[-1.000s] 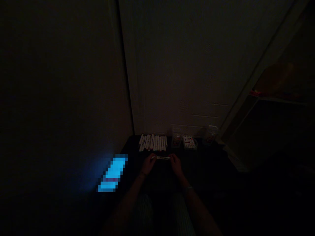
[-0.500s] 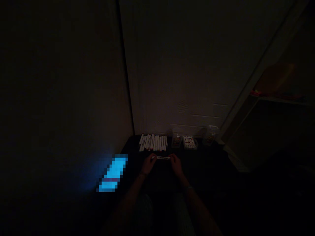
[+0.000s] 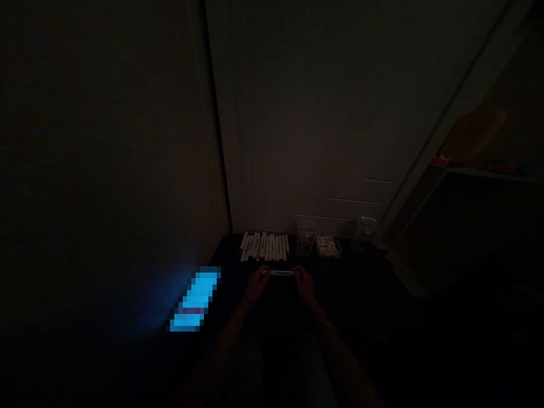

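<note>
The room is very dark. A white marker [image 3: 281, 273] is held level between my two hands over a dark surface. My left hand [image 3: 256, 284] is closed on its left end and my right hand [image 3: 304, 285] is closed on its right end. Just beyond the hands lies a row of several white markers [image 3: 264, 247] side by side near the wall.
A glowing blue screen [image 3: 195, 299] lies at the left of the hands. Small clear boxes of markers [image 3: 326, 246] stand at the back right by the wall. A pale door or panel rises behind. A shelf edge [image 3: 476, 170] is at the right.
</note>
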Action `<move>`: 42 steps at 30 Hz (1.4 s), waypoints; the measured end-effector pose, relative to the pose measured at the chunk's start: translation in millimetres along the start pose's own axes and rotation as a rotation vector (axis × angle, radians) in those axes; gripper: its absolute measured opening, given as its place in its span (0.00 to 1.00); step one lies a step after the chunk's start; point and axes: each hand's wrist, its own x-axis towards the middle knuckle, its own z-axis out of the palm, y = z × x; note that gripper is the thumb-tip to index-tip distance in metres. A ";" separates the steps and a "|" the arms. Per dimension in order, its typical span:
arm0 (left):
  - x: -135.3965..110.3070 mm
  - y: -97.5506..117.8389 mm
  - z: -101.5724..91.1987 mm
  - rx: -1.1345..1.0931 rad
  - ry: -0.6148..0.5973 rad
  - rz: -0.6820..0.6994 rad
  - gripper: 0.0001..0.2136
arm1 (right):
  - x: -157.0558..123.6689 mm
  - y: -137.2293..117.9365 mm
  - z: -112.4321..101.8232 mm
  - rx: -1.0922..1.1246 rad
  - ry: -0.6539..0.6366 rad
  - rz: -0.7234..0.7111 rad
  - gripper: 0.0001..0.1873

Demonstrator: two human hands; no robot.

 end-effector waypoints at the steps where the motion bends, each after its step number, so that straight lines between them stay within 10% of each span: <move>1: 0.0 0.0 -0.1 0.003 0.002 0.005 0.13 | 0.2 -0.2 0.0 -0.001 0.002 -0.002 0.14; 42: -1.2 7.3 -1.9 -0.038 0.021 -0.026 0.13 | -1.0 -9.0 -2.7 0.040 -0.033 0.026 0.14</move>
